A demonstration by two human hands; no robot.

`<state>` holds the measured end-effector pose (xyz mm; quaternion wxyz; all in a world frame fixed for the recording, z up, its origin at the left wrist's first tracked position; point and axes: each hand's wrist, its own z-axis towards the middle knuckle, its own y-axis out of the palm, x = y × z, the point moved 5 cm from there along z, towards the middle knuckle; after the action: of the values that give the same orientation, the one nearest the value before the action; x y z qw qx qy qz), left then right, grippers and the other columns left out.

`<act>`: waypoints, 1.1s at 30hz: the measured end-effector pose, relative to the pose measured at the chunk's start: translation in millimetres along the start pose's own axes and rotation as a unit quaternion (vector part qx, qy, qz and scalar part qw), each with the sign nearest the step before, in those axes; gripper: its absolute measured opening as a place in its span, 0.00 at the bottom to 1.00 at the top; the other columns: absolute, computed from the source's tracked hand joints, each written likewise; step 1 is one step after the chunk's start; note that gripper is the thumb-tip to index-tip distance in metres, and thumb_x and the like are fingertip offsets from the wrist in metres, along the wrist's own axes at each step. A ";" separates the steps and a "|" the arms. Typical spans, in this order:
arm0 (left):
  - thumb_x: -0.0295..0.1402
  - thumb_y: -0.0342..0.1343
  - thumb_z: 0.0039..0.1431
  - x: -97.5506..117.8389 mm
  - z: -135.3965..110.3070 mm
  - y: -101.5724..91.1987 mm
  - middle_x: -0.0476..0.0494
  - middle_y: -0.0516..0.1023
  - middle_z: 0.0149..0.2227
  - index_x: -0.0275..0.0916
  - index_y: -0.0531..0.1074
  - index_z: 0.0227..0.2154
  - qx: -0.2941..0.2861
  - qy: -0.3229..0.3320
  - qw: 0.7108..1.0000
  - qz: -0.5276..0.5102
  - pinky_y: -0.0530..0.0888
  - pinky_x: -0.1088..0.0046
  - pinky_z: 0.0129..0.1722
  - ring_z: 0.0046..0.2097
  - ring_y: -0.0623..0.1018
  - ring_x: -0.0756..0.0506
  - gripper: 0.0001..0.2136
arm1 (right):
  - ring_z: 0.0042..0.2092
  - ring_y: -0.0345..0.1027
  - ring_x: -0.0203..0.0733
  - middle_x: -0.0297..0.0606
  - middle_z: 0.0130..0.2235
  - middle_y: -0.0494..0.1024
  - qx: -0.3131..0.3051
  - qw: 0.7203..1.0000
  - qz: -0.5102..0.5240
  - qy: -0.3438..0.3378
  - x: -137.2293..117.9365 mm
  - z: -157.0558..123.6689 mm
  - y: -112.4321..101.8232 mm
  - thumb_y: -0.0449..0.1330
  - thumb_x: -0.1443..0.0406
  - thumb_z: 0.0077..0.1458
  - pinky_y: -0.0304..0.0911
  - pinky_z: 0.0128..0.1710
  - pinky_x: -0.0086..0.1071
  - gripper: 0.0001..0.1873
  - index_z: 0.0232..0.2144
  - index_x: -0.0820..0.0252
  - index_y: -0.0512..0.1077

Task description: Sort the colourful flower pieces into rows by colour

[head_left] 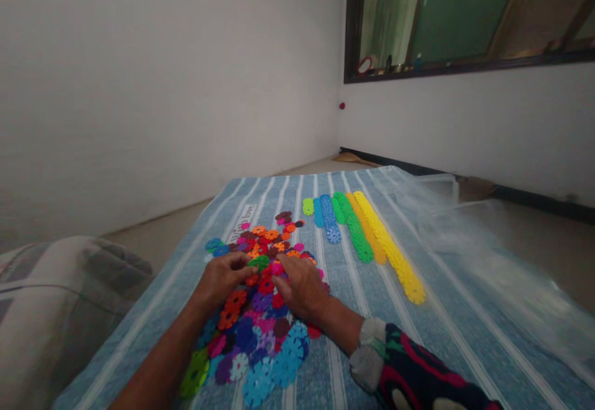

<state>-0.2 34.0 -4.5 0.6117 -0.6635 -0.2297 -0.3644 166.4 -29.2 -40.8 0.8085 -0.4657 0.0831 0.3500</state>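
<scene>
A heap of small flower-shaped plastic discs [260,311] in many colours lies on a blue striped cloth [353,286]. My left hand [223,277] rests on the heap's left side, fingers curled toward a green disc [259,262]. My right hand [302,286] lies over the heap's right side, fingers bent down among the discs. Both hands meet near the green disc; whether either pinches it is unclear. Beyond the heap, discs are laid in sorted rows: yellow [390,249], orange [369,233], green [356,230] and blue [329,218].
A clear plastic bag or container [446,212] lies at the cloth's right edge. A striped cushion [56,298] sits at the left. White walls meet in the far corner, and a dark-framed window [465,20] is at the upper right.
</scene>
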 end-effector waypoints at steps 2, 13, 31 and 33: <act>0.44 0.60 0.38 11.7 -11.9 15.0 0.51 0.74 0.21 0.42 0.73 0.19 -0.014 0.016 1.000 0.010 0.69 0.74 0.28 0.27 0.72 0.48 0.11 | 0.48 0.68 0.46 0.45 0.47 0.75 -0.002 1.000 0.020 0.022 2.5 1.7 -3.1 0.56 0.65 0.60 0.60 0.45 0.36 0.18 0.52 0.61 0.65; 0.44 0.59 0.42 25.5 -32.5 49.4 0.47 0.78 0.26 0.40 0.76 0.26 -0.052 0.050 0.996 -0.053 0.71 0.73 0.32 0.30 0.75 0.46 0.13 | 0.41 0.70 0.37 0.34 0.37 0.78 -0.100 0.993 0.053 -0.014 -2.5 1.0 -32.3 0.55 0.73 0.57 0.60 0.40 0.27 0.08 0.34 0.58 0.72; 0.45 0.56 0.47 31.4 -40.8 46.8 0.45 0.77 0.25 0.37 0.76 0.24 -0.031 0.099 0.994 -0.021 0.69 0.73 0.30 0.29 0.74 0.46 0.15 | 0.45 0.74 0.45 0.39 0.43 0.81 -0.266 0.913 -0.274 0.144 117.0 -32.1 -148.9 0.55 0.71 0.55 0.59 0.38 0.29 0.17 0.44 0.53 0.76; 0.45 0.56 0.48 32.3 -41.7 47.8 0.45 0.77 0.25 0.36 0.76 0.24 -0.035 0.105 0.994 -0.022 0.68 0.72 0.30 0.28 0.73 0.47 0.15 | 0.45 0.74 0.45 0.40 0.43 0.81 -0.276 0.908 -0.277 0.147 120.4 -35.0 -148.9 0.55 0.72 0.54 0.59 0.38 0.29 0.19 0.45 0.53 0.77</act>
<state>47.6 -18.3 -11.2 0.6004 -0.6378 -0.1659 -0.4530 358.2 -46.6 -12.1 0.6908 -0.7208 -0.0319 0.0483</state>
